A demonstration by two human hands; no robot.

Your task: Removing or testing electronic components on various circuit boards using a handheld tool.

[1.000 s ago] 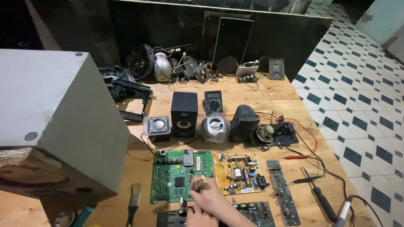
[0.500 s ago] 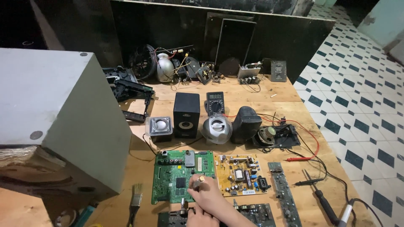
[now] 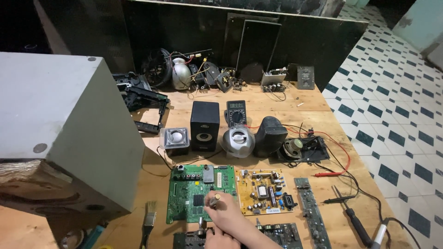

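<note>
My right hand [image 3: 226, 214] reaches in from the bottom edge and pinches a small silvery cylindrical part [image 3: 215, 199] in its fingertips. It hovers over the right half of a green circuit board [image 3: 189, 193] lying flat on the wooden table [image 3: 277, 99]. My left hand [image 3: 217, 240] is a curled fist at the bottom edge, mostly cut off. It rests by a dark board [image 3: 187, 240] with a short metal post [image 3: 201, 224] standing beside it. Whether it grips anything is hidden.
A yellow board [image 3: 260, 191], a narrow strip board [image 3: 311, 212] and a soldering iron [image 3: 357, 226] lie to the right, a brush [image 3: 148, 221] to the left. Small speakers [image 3: 204, 120] and a multimeter [image 3: 236, 113] stand behind. A big grey box [image 3: 60, 124] fills the left. Tiled floor [image 3: 397, 115] lies beyond the table's right edge.
The view has drifted slightly. My right hand stays over the green board with the silvery part, its fingertips raised a little.
</note>
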